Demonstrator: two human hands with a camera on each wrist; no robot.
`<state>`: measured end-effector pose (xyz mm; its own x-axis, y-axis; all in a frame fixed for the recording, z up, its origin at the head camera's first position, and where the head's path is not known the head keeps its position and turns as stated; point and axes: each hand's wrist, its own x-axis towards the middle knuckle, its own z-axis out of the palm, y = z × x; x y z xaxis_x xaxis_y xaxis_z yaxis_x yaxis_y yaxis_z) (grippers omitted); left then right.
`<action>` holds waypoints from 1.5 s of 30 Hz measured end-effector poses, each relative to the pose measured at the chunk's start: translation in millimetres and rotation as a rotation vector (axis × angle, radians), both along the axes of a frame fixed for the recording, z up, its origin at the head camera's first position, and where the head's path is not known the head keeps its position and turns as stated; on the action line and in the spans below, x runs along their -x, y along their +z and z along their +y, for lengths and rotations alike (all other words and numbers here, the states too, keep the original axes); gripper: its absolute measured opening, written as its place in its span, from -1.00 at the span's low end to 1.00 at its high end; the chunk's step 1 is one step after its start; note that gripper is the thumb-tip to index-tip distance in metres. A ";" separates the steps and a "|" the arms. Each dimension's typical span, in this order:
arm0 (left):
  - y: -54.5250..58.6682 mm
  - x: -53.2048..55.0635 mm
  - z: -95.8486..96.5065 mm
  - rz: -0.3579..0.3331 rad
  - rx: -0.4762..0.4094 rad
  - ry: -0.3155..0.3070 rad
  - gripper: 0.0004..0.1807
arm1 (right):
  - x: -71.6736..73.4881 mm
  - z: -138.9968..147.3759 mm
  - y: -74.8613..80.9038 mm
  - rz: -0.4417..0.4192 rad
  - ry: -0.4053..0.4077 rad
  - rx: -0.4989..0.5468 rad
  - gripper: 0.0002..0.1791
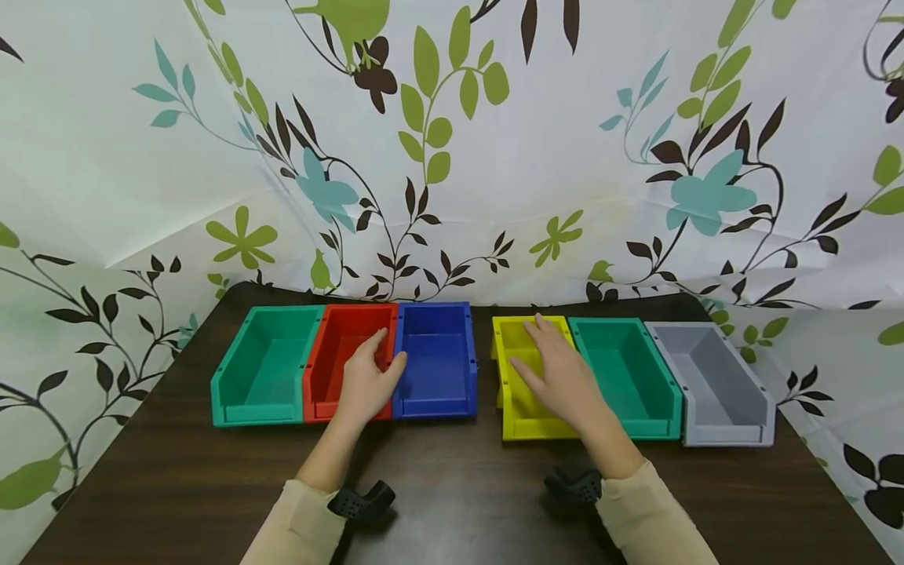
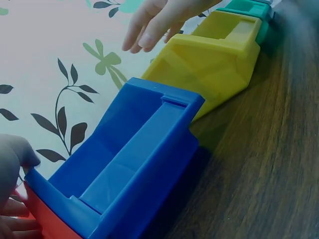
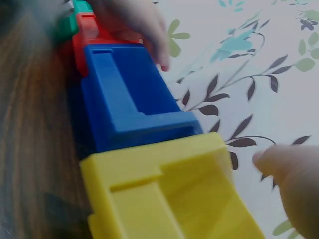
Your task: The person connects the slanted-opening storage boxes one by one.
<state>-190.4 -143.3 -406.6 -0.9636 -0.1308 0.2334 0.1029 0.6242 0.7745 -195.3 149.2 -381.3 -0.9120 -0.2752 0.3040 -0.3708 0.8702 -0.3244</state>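
Note:
My left hand (image 1: 367,382) is over the red bin (image 1: 325,369), its thumb reaching across the wall shared with the blue bin (image 1: 435,369). In the left wrist view the thumb (image 2: 25,149) is right at the blue rim, with the other fingers lower on the red side. Over the yellow bin (image 1: 526,396) is my right hand (image 1: 561,377), fingers extended and thumb apart, holding nothing. The right wrist view shows the right thumb (image 3: 299,189) beside the yellow rim.
A green bin (image 1: 264,369) adjoins the red one at left. Right of the yellow bin stand another green bin (image 1: 625,377) and a grey bin (image 1: 720,384). A gap separates the two rows on the dark wooden table (image 1: 452,486). Patterned cloth (image 1: 530,157) hangs behind.

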 end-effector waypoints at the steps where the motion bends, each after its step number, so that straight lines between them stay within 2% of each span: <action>1: 0.0 0.5 0.5 -0.008 -0.007 -0.003 -0.39 | -0.1 2.2 1.0 -0.012 -0.022 -0.002 -0.28; 8: 2.4 2.3 3.8 -0.025 -0.056 -0.024 -0.45 | 0.1 11.0 6.9 -0.107 -0.141 0.025 -0.25; 19: 4.6 2.3 -9.7 -0.056 -0.047 0.005 -0.46 | -2.3 0.6 6.8 -0.146 -0.131 0.171 -0.29; 23: 6.3 3.3 -15.6 -0.095 -0.041 0.018 -0.44 | -0.3 -0.7 5.9 -0.162 -0.181 0.184 -0.32; 27: 6.2 4.2 -17.7 -0.138 -0.041 0.018 -0.43 | 2.8 1.1 5.7 -0.260 -0.248 0.159 -0.32; 31: 5.9 4.3 -18.1 -0.155 -0.047 0.021 -0.43 | 5.8 2.7 4.4 -0.341 -0.265 0.138 -0.37; 35: 5.9 4.6 -19.6 -0.145 -0.056 0.024 -0.43 | 8.1 3.5 3.0 -0.326 -0.255 0.167 -0.43; 45: 3.2 5.2 -21.0 -0.118 -0.085 0.021 -0.46 | 13.3 4.8 3.3 -0.202 -0.223 0.289 -0.46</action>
